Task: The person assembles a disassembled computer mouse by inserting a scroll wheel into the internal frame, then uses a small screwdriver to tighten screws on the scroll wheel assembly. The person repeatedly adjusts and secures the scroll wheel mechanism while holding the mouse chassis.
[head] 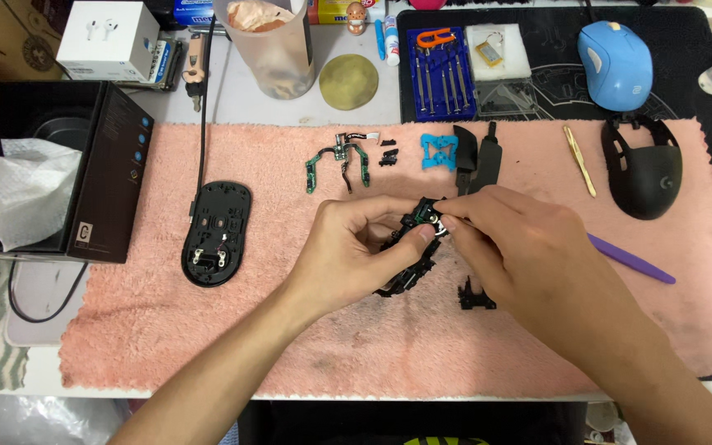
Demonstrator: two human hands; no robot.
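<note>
Gripping a skeletal black plastic frame (405, 255), hands (356, 251) over fuzzy pink towel (208, 346).

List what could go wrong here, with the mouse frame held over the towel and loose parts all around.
1. Both hands, left hand and right hand, pinch the black mouse frame in mid-air; a small piece could drop into the pink towel and be hard to spot.
2. The small black part lies right beside the right hand; a wrist shift may knock it.
3. The green circuit board lies bare nearby; a stray reach could snag it.
</note>
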